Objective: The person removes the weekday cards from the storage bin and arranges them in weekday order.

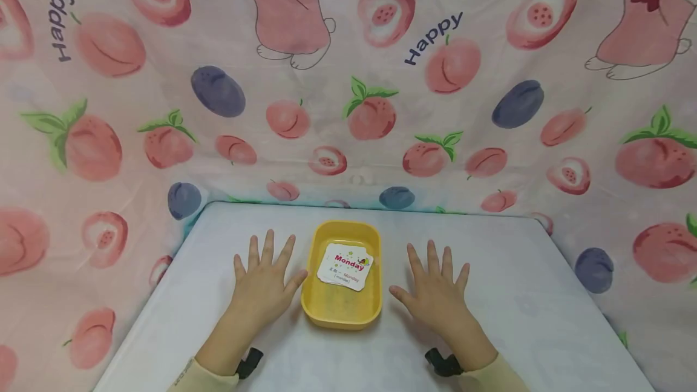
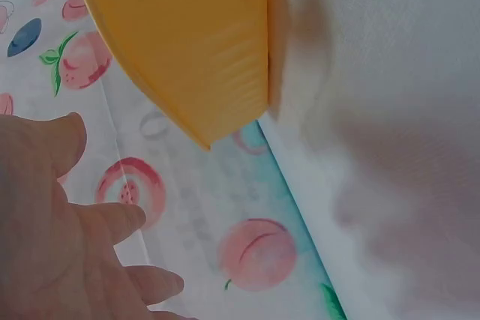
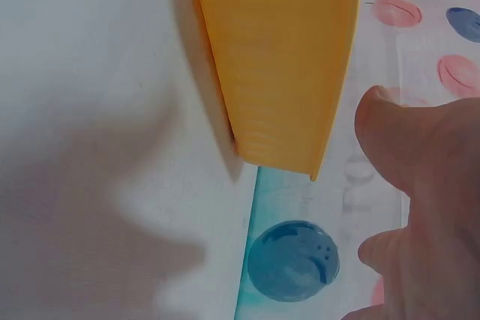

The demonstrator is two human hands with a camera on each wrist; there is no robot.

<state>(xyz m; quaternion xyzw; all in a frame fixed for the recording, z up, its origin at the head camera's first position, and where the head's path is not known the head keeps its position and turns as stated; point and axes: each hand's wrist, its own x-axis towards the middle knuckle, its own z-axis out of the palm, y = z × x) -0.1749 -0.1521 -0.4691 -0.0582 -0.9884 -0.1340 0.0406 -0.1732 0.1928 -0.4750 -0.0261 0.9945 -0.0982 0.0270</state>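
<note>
A yellow plastic tray [image 1: 342,313] stands on the white table between the two hands. Inside it lies a small stack of white cards [image 1: 345,266], the top one printed "Monday" in red with a little picture. To the tray's left, my left hand [image 1: 264,292] is spread palm down, its thumb tip right at the tray's rim. My right hand [image 1: 438,298] is spread the same way on the other side, a short gap from the tray. Neither hand holds anything. Both wrist views show the tray's side wall [image 2: 187,43] close by, with shadows of the hands on the table.
The white table [image 1: 517,319] reaches back to a pink cloth [image 1: 337,77] printed with peaches, plums and rabbits, which hangs behind it and along both sides. A black strap mount [image 1: 250,363] sits at the left wrist, and another black mount [image 1: 443,363] at the right.
</note>
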